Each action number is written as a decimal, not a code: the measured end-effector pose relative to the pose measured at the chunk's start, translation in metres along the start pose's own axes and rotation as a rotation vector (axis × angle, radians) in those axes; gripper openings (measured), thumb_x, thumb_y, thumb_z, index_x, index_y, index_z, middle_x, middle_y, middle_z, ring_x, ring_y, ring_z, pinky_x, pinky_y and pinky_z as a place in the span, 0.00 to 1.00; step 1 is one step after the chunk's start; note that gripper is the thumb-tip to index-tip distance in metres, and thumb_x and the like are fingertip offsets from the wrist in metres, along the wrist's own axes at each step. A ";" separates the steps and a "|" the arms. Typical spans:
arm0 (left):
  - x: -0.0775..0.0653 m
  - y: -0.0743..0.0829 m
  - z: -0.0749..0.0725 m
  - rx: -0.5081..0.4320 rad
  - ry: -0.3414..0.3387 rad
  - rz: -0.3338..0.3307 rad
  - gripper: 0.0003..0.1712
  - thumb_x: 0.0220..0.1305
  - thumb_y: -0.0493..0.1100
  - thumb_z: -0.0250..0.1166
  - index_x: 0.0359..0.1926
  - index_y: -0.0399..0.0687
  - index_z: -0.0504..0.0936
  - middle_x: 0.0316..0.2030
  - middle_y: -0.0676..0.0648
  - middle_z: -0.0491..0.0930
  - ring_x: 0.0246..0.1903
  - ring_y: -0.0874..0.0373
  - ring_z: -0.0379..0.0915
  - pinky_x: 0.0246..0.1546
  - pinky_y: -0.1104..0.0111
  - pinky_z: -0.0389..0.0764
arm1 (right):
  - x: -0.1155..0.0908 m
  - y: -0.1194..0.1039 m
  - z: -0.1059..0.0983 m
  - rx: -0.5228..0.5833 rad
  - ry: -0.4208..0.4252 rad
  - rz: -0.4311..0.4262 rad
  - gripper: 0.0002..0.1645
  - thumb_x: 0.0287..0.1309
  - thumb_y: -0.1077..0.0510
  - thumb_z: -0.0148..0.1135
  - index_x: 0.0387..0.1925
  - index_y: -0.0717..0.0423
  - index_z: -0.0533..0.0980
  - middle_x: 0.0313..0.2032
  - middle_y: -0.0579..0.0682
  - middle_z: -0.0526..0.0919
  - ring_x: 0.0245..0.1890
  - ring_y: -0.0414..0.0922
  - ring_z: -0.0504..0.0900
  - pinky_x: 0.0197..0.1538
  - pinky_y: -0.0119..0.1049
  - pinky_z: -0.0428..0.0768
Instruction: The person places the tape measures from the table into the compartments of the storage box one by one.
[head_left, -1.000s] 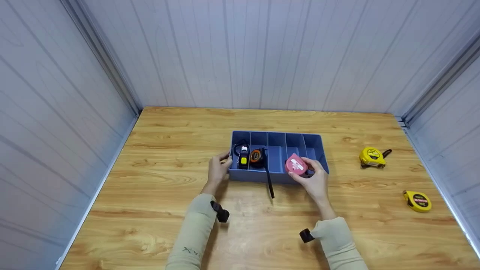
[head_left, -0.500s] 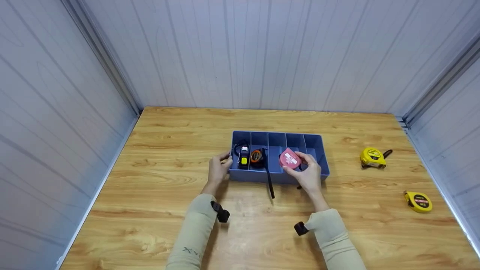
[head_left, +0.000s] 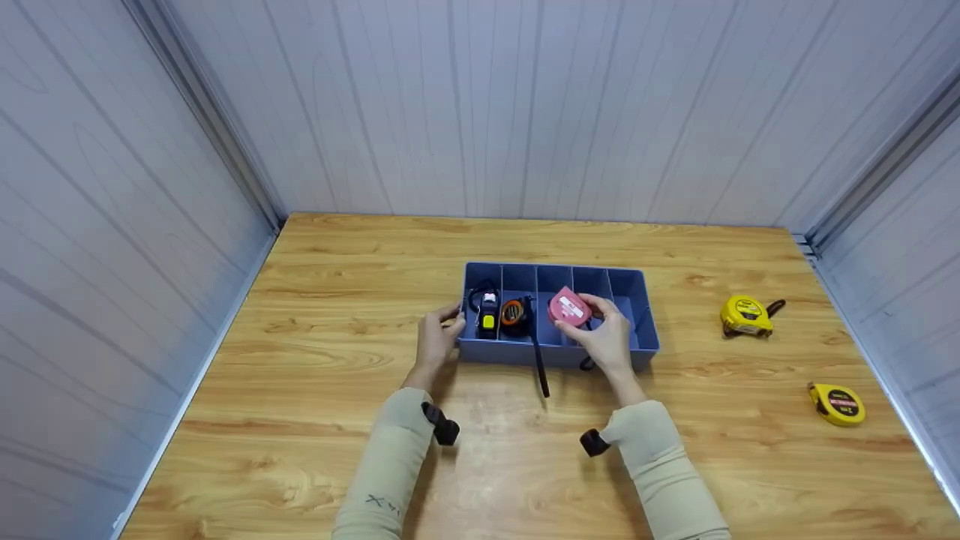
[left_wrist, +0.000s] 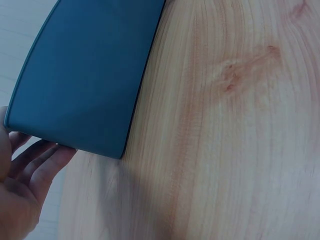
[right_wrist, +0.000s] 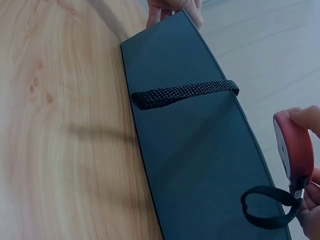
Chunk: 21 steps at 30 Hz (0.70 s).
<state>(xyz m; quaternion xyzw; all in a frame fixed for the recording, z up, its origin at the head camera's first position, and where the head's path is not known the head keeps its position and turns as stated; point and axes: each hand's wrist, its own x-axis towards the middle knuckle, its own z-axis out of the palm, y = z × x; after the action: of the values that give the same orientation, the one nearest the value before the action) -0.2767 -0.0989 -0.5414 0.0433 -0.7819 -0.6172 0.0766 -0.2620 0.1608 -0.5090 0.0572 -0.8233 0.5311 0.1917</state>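
My right hand (head_left: 602, 335) grips a pink tape measure (head_left: 568, 308) and holds it just above the middle compartments of a blue divided tray (head_left: 510, 352). In the right wrist view the tape measure (right_wrist: 295, 147) sits between my fingers (right_wrist: 307, 116), its black wrist loop (right_wrist: 267, 205) dangling over the tray's front wall (right_wrist: 200, 160). My left hand (head_left: 437, 335) rests against the tray's left end; its fingers (left_wrist: 35, 167) lie fairly straight along the end wall (left_wrist: 90, 75). A black-and-yellow tape measure (head_left: 487, 313) and an orange-and-black one (head_left: 513, 312) lie in the two leftmost compartments.
The orange tape's black strap (head_left: 538, 360) hangs over the tray's front wall onto the wooden table (head_left: 300, 360). Two yellow tape measures lie loose at the right, one (head_left: 744, 315) farther back and one (head_left: 837, 403) nearer. Grey panel walls close in three sides.
My right hand has carried the pink tape measure leftward and a little farther back, from the tray's right front edge to above its middle. The left hand has stayed put.
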 end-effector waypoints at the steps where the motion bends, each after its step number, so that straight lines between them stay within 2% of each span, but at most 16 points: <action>1: 0.000 0.000 0.000 -0.008 -0.002 -0.008 0.18 0.56 0.34 0.57 0.49 0.40 0.77 0.38 0.41 0.79 0.29 0.57 0.75 0.26 0.72 0.76 | 0.001 0.000 0.001 0.000 0.001 -0.006 0.33 0.27 0.57 0.77 0.42 0.63 0.77 0.36 0.55 0.79 0.35 0.46 0.74 0.40 0.44 0.72; 3: -0.001 0.000 0.000 -0.016 -0.003 -0.021 0.17 0.56 0.34 0.57 0.49 0.40 0.78 0.37 0.41 0.79 0.28 0.57 0.75 0.26 0.72 0.76 | 0.004 0.001 0.003 0.000 -0.003 -0.009 0.33 0.27 0.57 0.77 0.42 0.64 0.77 0.36 0.56 0.79 0.35 0.47 0.74 0.40 0.44 0.72; 11: 0.000 0.000 0.000 0.064 0.018 0.040 0.17 0.55 0.34 0.58 0.48 0.38 0.78 0.39 0.41 0.80 0.36 0.56 0.75 0.36 0.69 0.77 | 0.011 0.001 0.006 0.020 -0.050 0.030 0.33 0.29 0.57 0.76 0.43 0.65 0.76 0.39 0.58 0.79 0.37 0.49 0.75 0.43 0.49 0.72; 21: -0.001 0.000 0.000 -0.021 0.002 -0.005 0.18 0.56 0.33 0.58 0.49 0.38 0.77 0.39 0.40 0.79 0.31 0.57 0.75 0.30 0.70 0.78 | 0.016 0.004 0.009 0.005 -0.095 0.035 0.34 0.28 0.56 0.76 0.43 0.65 0.76 0.38 0.58 0.80 0.37 0.50 0.76 0.43 0.49 0.73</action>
<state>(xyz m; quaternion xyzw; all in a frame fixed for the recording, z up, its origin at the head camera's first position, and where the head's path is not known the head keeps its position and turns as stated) -0.2760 -0.0985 -0.5414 0.0452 -0.7753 -0.6254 0.0762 -0.2806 0.1562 -0.5099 0.0685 -0.8310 0.5332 0.1428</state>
